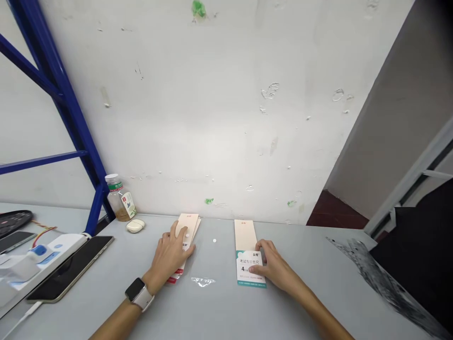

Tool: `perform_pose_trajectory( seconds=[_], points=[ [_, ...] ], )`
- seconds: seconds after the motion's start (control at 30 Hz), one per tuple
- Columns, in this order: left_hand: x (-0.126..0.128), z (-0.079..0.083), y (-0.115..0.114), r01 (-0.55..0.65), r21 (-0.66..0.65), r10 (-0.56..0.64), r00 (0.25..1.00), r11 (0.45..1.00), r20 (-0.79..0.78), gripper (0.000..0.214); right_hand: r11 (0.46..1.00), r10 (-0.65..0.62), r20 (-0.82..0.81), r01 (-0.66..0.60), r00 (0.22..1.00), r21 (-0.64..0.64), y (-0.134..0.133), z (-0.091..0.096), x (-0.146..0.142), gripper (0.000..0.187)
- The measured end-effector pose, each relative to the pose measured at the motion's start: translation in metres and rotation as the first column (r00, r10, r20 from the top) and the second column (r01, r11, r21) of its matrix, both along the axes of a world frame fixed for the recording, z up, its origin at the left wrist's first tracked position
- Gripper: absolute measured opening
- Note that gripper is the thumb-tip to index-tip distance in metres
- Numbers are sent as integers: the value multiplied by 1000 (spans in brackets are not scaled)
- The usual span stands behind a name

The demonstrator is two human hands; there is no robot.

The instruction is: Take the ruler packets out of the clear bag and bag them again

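Note:
My left hand [173, 252], a watch on its wrist, lies with fingers spread over a small stack of cream cardboard packaging cards [190, 221]. Red lower edges of the stack peek out below the palm. Right of centre, a packaging card [247, 278] with a white and teal printed front and a cream upper part lies on the table. My right hand [276, 267] grips its right edge, thumb on the printed front and fingers by the side. Between the hands sits something transparent [203, 282] with glossy highlights; its outline is hard to make out.
At the left are a jar [120, 198] with brown contents, a white earbud case [135, 225], a dark phone [74, 267] on a cable and a white power strip [67, 245]. A blue metal frame [74, 108] stands by the wall. Black material [417, 255] lies at the right.

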State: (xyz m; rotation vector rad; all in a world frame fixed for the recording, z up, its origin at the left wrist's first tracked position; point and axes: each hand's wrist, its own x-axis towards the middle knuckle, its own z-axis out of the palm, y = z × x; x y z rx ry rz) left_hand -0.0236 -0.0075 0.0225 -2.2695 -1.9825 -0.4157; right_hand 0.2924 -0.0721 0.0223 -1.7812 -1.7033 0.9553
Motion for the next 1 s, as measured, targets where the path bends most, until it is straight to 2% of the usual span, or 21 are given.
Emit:
perform_pose_trajectory(
  seconds=[0.17, 0.3, 0.37, 0.47, 0.57, 0.67, 0.73, 0.83, 1.0],
  points=[
    [8, 7, -5, -52, -11, 52, 997, 999, -58, 39, 1000, 25, -225, -27, 974, -4, 7, -4, 3, 22],
    [16, 9, -6, -100, 8, 100, 989, 995, -105, 38, 999, 26, -245, -18, 969, 34, 9, -10, 2, 21],
    [17, 7, -5, -109, 20, 111, 984, 994, -140, 37, 999, 11, -244, 1, 970, 50, 9, -13, 1, 29],
    [14, 5, -3, -93, 16, 94, 985, 996, -142, 37, 999, -15, -265, 28, 964, 46, 10, -14, 1, 56],
    [13, 8, -3, 36, 51, -31, 996, 998, -84, 35, 999, -24, -298, 35, 954, 33, 10, -13, 1, 69],
    [22, 15, -5, 292, 42, -290, 956, 956, -42, 33, 999, 4, -328, 13, 945, 49, 10, -12, 1, 65],
    [33, 16, -6, 398, -2, -397, 917, 917, -39, 32, 998, 14, -346, 6, 938, 56, 10, -13, 0, 59],
    [51, 11, -5, 464, -39, -465, 885, 885, -25, 28, 999, 23, -374, -7, 927, 45, 9, -13, -2, 57],
    [63, 1, -2, 464, -63, -462, 886, 884, 41, 30, 999, 54, -452, -48, 890, 24, 10, -12, -1, 59]
  ],
)
